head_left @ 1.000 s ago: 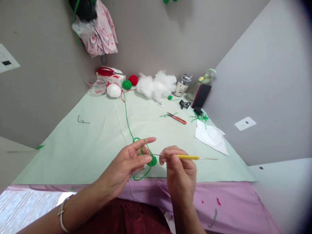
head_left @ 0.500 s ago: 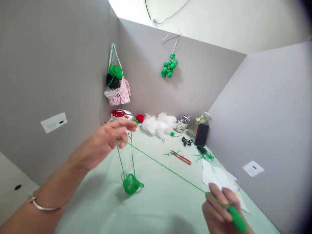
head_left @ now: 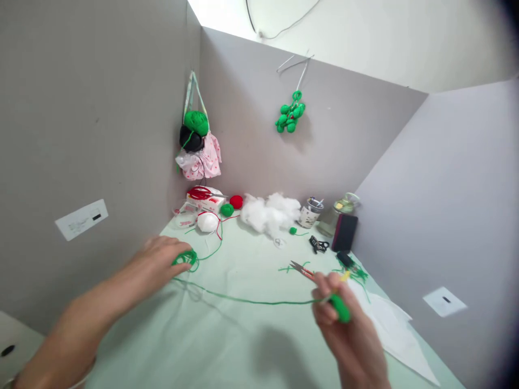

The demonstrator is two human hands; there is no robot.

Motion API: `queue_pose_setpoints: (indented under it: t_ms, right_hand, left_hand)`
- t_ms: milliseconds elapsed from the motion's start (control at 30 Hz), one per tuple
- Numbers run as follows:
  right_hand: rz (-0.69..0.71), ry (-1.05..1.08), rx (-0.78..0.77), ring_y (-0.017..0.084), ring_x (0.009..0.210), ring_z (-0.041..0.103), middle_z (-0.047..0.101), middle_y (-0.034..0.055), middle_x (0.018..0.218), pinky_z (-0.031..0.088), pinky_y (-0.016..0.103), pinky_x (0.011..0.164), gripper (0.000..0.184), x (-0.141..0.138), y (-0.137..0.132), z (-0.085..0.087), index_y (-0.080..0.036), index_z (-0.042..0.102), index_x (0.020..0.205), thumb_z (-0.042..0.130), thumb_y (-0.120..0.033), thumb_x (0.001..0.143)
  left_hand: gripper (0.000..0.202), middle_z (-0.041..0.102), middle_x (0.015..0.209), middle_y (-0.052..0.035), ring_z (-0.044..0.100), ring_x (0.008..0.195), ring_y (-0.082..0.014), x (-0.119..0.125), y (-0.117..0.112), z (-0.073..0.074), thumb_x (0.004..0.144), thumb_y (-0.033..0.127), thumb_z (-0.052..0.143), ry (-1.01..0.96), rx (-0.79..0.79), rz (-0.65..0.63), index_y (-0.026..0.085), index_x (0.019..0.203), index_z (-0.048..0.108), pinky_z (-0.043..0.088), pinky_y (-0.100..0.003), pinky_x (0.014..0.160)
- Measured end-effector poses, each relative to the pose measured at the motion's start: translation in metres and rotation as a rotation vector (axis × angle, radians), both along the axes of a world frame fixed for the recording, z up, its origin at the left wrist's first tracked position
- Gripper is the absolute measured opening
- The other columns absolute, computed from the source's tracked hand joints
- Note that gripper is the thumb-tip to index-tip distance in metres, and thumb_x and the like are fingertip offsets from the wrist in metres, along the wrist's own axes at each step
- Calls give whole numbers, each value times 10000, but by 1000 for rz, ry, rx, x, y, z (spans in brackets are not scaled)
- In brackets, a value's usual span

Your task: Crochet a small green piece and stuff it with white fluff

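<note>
My left hand (head_left: pixel 162 259) is at the left of the table, its fingers closed on a loose bundle of green yarn (head_left: pixel 190 261). In my right hand (head_left: pixel 344 313) is a small green crocheted piece (head_left: pixel 339 308), with a yellow-tipped tool (head_left: pixel 345 276), perhaps a crochet hook, sticking up by the fingers. A slack green strand (head_left: pixel 255 302) runs between the two hands. Just beyond my right fingers lie thread snips (head_left: pixel 300 268), their handles hidden behind the hand; I cannot tell whether the fingers touch them.
White stuffing (head_left: pixel 270 213), a red yarn ball (head_left: pixel 236 202), a green ball (head_left: pixel 227 210) and a white ball (head_left: pixel 207 222) sit at the back. Red-handled scissors (head_left: pixel 200 193) rest on a box. A phone (head_left: pixel 344 233) leans by a jug (head_left: pixel 330 216); paper (head_left: pixel 399 335) lies right.
My left hand has lowered from mid-air to the table and closed on the yarn bundle. My right hand has moved up and left with the crocheted piece. The taut strand has slackened.
</note>
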State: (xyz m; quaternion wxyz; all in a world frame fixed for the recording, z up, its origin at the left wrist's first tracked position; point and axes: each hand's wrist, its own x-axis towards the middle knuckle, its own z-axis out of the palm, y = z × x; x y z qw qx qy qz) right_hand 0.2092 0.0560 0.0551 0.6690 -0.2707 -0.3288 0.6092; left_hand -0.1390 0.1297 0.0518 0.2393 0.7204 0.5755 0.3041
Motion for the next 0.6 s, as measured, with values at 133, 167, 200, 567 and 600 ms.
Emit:
queue_pose_setpoints:
  t_ms: [133,167,200,567,600]
  right_hand:
    - [272,-125,-69,66,519,635,650,-4,769,474,182,530,254,-38,17,-29,-163,730,796,831,-381,881]
    - [295,-125,-79,69,523,637,652,-4,774,467,190,542,248,-43,19,-35,-165,734,807,810,-382,900]
    - [321,-125,-76,74,528,641,655,-2,776,460,196,545,248,-46,19,-40,-167,737,812,799,-387,909]
    - [296,-68,-141,62,481,632,656,-4,782,399,169,463,218,-37,30,-62,-172,751,831,765,-363,937]
    - [315,-52,-139,60,473,631,654,-3,786,396,165,450,218,-39,31,-66,-173,756,836,754,-361,944]
  left_hand:
    - [389,723,1329,-83,628,1263,-318,60,-17,-7,994,527,589,-326,-95,-275,271,1238,749,455,-451,1123]
    - [392,725,1306,-80,633,1248,-300,75,-21,-11,997,542,589,-448,-159,-339,261,1218,751,462,-418,1106]
    - [411,732,1274,-85,638,1234,-290,88,-24,-16,999,559,583,-571,-217,-379,244,1206,748,456,-401,1102]
    - [645,433,625,29,400,627,-147,101,-18,-52,884,799,583,-858,-740,-379,212,632,492,337,-280,623]
    - [633,421,640,26,407,660,-156,101,-16,-50,893,770,600,-932,-743,-346,218,620,455,351,-281,649]
